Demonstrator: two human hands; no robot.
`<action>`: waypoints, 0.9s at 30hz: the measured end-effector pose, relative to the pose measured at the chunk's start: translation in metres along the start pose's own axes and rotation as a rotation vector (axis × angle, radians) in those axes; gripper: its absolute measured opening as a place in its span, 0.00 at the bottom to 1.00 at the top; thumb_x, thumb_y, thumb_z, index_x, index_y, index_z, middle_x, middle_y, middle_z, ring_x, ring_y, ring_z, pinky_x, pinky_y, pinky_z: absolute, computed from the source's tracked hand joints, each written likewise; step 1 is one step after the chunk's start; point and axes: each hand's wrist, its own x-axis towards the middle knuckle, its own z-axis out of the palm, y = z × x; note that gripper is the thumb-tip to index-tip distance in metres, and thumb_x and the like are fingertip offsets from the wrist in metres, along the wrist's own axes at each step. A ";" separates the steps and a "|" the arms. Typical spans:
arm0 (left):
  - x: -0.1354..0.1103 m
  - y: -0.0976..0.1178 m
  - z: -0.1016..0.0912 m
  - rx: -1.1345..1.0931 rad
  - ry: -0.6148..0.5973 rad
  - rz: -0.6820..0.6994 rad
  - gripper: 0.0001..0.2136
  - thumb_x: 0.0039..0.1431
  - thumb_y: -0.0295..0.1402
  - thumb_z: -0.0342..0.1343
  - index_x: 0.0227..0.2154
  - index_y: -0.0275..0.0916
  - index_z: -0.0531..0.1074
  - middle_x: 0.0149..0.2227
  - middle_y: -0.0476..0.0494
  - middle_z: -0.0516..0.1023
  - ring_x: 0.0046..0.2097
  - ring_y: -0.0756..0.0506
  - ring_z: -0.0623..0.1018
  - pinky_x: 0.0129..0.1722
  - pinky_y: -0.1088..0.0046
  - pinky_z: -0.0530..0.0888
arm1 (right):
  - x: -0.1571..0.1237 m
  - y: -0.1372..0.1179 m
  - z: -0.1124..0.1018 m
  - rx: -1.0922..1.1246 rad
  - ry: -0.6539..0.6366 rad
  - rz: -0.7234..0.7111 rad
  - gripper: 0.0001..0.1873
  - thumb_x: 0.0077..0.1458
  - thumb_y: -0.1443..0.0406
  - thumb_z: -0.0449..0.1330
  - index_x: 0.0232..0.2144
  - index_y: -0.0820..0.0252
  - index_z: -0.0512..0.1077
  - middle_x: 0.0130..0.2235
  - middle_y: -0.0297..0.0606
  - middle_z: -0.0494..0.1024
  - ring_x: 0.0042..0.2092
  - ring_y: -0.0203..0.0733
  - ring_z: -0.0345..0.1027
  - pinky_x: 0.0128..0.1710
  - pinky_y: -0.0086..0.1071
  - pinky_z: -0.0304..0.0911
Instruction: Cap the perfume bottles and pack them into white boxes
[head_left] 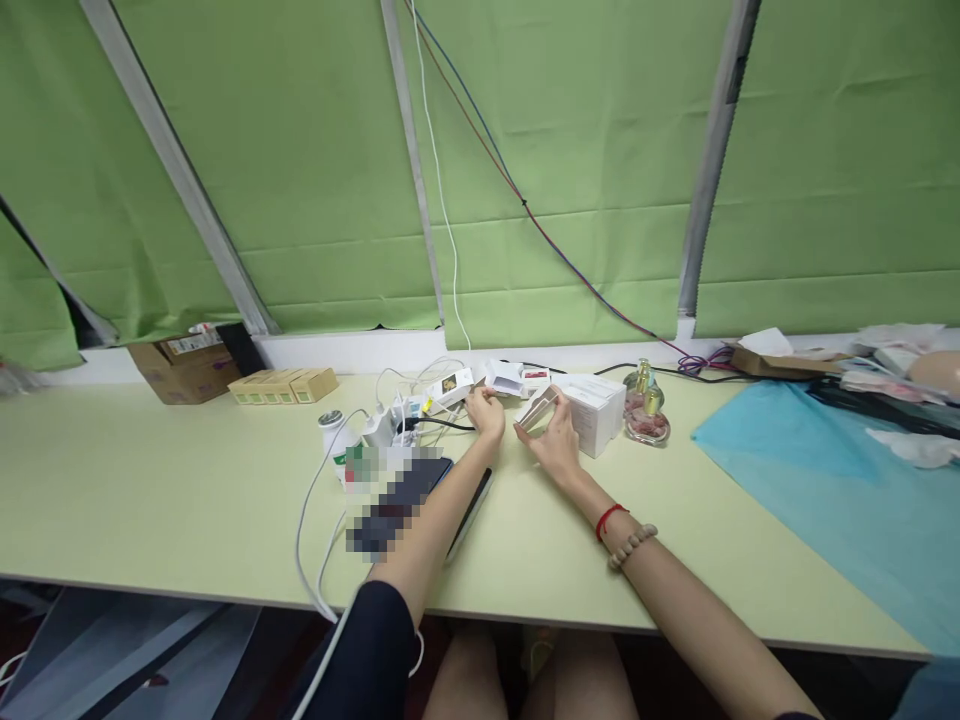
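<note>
Well, a pale, straight-edged box (535, 406) in the right hand (556, 442).

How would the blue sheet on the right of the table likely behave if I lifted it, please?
The blue sheet would probably hang floppy, since it lies creased and flat over the table. Its thin, partly see-through look suggests it is light for its size. Lifting might also disturb the white crumpled piece resting on it.

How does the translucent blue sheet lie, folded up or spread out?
Mostly spread out: the translucent blue sheet lies wide across the right part of the table, though a darker area suggests overlapping layers.
</note>
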 end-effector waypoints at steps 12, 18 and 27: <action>0.059 -0.037 -0.024 0.916 -0.217 0.366 0.21 0.53 0.24 0.46 0.50 0.32 0.69 0.65 0.28 0.51 0.67 0.34 0.44 0.61 0.51 0.50 | 0.003 -0.016 0.002 0.006 -0.098 -0.167 0.44 0.43 0.63 0.63 0.59 0.58 0.47 0.57 0.49 0.62 0.58 0.53 0.58 0.42 0.45 0.71; 0.064 -0.044 -0.018 0.911 -0.202 0.226 0.23 0.56 0.24 0.43 0.56 0.33 0.64 0.65 0.25 0.50 0.66 0.32 0.51 0.58 0.48 0.56 | 0.004 -0.016 0.001 -0.007 -0.129 -0.219 0.43 0.44 0.64 0.62 0.59 0.59 0.48 0.57 0.51 0.62 0.59 0.53 0.57 0.43 0.46 0.70; 0.057 -0.025 -0.028 0.713 0.128 0.367 0.27 0.63 0.33 0.38 0.65 0.35 0.43 0.65 0.26 0.47 0.66 0.35 0.50 0.59 0.50 0.55 | 0.007 -0.015 -0.001 -0.001 -0.076 -0.253 0.43 0.44 0.63 0.62 0.59 0.59 0.46 0.58 0.50 0.61 0.59 0.51 0.57 0.47 0.44 0.68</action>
